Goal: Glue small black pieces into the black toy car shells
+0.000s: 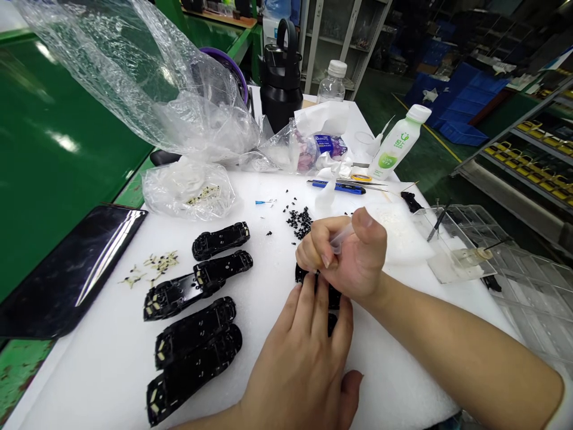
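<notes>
My left hand holds a black toy car chassis down on the white foam sheet, fingers stretched along it and mostly covering it. Just above, my right hand is closed around a translucent plastic tube-like tool; its tip is hidden behind the fingers. Beyond both hands lies a pile of tiny black parts. To the left rest several more black car chassis, some with small cream pieces at one end. Loose cream pieces are scattered beside them.
A clear bag holds more cream pieces. Behind are a blue utility knife, a green-and-white bottle, a black flask and a tissue pack. Clear trays stand right; a glossy black panel lies left.
</notes>
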`<state>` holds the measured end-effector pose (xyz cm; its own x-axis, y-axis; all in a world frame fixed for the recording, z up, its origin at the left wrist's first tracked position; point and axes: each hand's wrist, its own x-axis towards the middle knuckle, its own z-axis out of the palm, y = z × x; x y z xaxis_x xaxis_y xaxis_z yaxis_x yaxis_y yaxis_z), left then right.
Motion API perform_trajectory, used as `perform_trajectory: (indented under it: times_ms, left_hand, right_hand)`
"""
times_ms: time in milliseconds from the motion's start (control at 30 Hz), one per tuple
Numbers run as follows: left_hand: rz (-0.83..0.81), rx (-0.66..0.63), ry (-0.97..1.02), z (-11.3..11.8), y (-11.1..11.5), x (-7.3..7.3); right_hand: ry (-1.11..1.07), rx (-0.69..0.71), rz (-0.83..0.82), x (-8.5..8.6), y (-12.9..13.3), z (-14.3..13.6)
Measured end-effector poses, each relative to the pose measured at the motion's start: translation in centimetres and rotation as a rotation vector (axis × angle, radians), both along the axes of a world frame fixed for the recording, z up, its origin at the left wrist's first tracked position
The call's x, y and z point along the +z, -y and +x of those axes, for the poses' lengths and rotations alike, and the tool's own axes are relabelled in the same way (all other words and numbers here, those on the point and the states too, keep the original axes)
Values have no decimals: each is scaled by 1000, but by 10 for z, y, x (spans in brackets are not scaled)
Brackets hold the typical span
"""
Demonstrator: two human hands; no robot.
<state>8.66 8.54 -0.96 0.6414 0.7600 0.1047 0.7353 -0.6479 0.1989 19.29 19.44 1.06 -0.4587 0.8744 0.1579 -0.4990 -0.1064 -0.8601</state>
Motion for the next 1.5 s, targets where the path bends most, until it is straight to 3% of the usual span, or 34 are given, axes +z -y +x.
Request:
perform_trajectory:
  times_ms: [967,1133,1233,1300,1400,1433,1500]
  left_hand:
    - [9,1,9,-1,0,0]
    - [-26,1,26,-1,0,3]
    - [-74,26,13,1,1,5]
    - [-89,36,8,2,3,6]
    - [-72,32,25,2,5,5]
    - [-70,29,28,1,6,5]
    - [-72,30,24,0,6,4]
  right_hand:
    - [-26,36,0,-4,-3,2]
    - [230,142,130,0,6,10]
    - [441,150,168,10,14,7]
    - [357,25,92,24,16,7]
    - [47,-206,-90,61,10,23]
    - [16,-241,-94,75,7,34]
    - [133,-181,43,97,5,62]
